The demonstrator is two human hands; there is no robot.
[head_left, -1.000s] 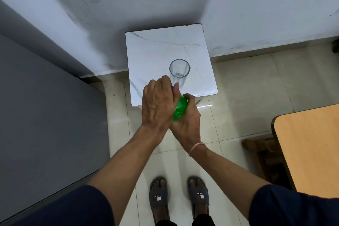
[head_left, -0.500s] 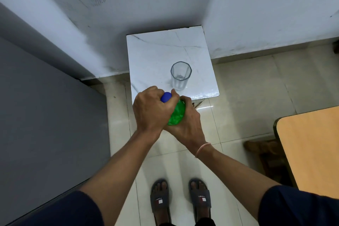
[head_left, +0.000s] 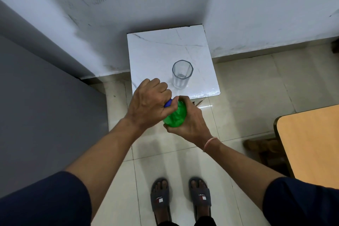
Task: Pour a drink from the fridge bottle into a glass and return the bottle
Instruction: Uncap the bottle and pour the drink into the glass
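**Cap grip before the pour**

My right hand [head_left: 190, 124] wraps the green bottle [head_left: 175, 116], steadying it in the air near the desk [head_left: 152, 55]. My left hand [head_left: 148, 104] closes its fingers on the blue cap [head_left: 167, 104], probably to twist. The glass [head_left: 181, 75] stands empty, close for pouring.

- The left hand [head_left: 148, 104], which a second ago lay flat with its fingers stretched over the top of the green bottle [head_left: 175, 116], curled into a fist around the blue cap [head_left: 168, 104].
- The cap, hidden at first, showed as a small blue sliver between the left fingers and thumb.
- More of the bottle's green shoulder came into sight above the right hand [head_left: 190, 123].
- Both hands and the bottle drew slightly back from the glass [head_left: 182, 73].
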